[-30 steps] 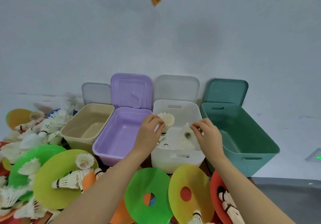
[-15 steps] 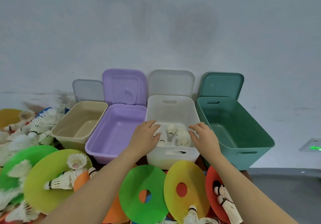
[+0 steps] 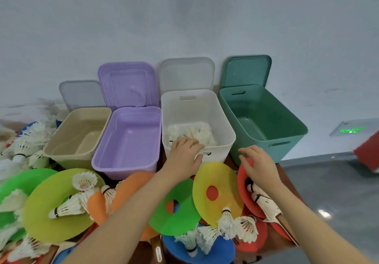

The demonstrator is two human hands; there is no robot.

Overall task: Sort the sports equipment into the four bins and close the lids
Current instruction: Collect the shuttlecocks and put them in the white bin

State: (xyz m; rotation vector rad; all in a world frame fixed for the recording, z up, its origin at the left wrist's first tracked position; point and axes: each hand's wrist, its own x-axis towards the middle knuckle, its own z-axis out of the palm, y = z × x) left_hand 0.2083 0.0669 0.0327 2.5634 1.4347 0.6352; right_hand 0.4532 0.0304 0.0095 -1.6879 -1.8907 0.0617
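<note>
A plain pale grey wall (image 3: pixel 184 17) fills the whole back of the room, evenly lit and faintly smudged low on the left. Down at the right, grey floor (image 3: pixel 338 192) catches a small bright glint, and a little wall plate (image 3: pixel 351 129) glows green beside something red (image 3: pixel 369 153) at the edge.

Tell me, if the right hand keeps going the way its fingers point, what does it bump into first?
Probably the white bin. The right hand hovers over the red disc, fingers aimed up and left toward that bin's near corner. Depth is unclear, so it might pass just above the rim.
</note>
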